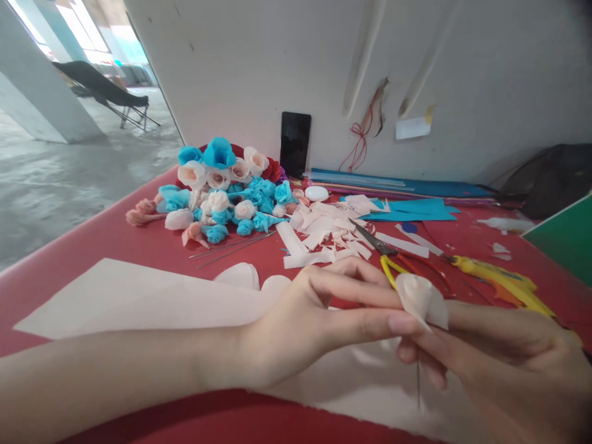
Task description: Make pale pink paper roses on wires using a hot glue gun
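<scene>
A pale paper flower (420, 297) stands centre-right above the red tabletop (185, 416), the left hand's (319, 311) fingers clamped on its petals and the right hand's (513, 354) closed round its base, a thin wire stem (419, 382) hanging below. From the flower, scissors (386, 248) lie at eleven o'clock, their handles partly blocked by fingers and bloom; a yellow glue gun (502, 280) at three; blue paper strips (411, 211) at twelve; paper scraps (319, 225) and heaped blue, white and pink flowers (222, 200) at ten. The left forearm covers part of a pale sheet (115, 302) at nine. At two, a dark bag (550, 179) hides its contents.
</scene>
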Action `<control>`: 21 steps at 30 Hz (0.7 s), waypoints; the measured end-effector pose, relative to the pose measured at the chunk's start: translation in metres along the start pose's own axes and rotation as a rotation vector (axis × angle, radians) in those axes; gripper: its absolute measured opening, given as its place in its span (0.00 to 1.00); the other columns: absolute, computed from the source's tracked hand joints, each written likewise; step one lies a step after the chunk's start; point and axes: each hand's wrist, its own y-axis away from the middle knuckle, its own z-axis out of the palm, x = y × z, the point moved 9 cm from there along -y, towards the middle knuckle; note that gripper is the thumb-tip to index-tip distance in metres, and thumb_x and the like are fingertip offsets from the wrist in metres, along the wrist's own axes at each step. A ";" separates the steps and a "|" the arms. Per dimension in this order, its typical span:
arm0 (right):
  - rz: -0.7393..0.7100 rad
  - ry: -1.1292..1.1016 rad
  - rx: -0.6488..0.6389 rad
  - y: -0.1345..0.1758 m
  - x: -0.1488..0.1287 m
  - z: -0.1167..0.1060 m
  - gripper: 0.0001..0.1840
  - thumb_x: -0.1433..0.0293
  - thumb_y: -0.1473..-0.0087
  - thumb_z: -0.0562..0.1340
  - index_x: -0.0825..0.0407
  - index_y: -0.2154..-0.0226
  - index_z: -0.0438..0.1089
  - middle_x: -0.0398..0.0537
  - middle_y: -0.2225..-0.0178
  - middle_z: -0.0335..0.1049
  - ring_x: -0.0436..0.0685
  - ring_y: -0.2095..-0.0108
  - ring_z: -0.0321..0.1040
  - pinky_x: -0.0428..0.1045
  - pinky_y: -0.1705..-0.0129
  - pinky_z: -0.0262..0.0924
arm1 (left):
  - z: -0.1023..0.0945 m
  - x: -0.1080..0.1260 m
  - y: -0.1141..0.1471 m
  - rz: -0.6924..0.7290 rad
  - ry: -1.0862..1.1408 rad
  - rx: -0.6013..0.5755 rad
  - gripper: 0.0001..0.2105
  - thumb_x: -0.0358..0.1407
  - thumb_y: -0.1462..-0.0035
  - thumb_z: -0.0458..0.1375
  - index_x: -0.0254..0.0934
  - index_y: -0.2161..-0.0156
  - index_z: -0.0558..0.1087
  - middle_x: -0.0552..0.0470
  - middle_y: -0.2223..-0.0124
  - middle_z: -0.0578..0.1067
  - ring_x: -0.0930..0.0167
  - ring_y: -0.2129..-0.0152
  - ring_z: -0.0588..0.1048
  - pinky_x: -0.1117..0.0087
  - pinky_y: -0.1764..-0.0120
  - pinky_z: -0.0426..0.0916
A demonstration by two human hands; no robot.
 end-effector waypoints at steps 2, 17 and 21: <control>-0.003 -0.009 -0.072 0.001 0.000 0.005 0.13 0.58 0.61 0.67 0.46 0.87 0.72 0.44 0.89 0.61 0.48 0.88 0.56 0.39 0.89 0.51 | -0.001 -0.002 0.000 -0.005 0.009 0.000 0.06 0.28 0.49 0.58 0.36 0.73 0.77 0.53 0.72 0.71 0.75 0.69 0.66 0.73 0.63 0.65; -0.070 0.067 -0.106 -0.003 -0.002 0.007 0.14 0.58 0.59 0.66 0.47 0.87 0.71 0.43 0.89 0.61 0.48 0.88 0.53 0.41 0.89 0.46 | -0.003 -0.001 0.001 0.019 0.010 0.063 0.05 0.27 0.51 0.59 0.35 0.74 0.77 0.51 0.70 0.68 0.73 0.71 0.68 0.70 0.66 0.68; -0.012 0.042 -0.094 -0.003 -0.005 0.007 0.13 0.59 0.62 0.66 0.47 0.89 0.71 0.43 0.89 0.62 0.47 0.88 0.54 0.39 0.88 0.48 | -0.007 0.004 -0.002 0.026 -0.071 0.057 0.02 0.28 0.52 0.61 0.34 0.73 0.76 0.53 0.67 0.70 0.75 0.70 0.69 0.73 0.65 0.67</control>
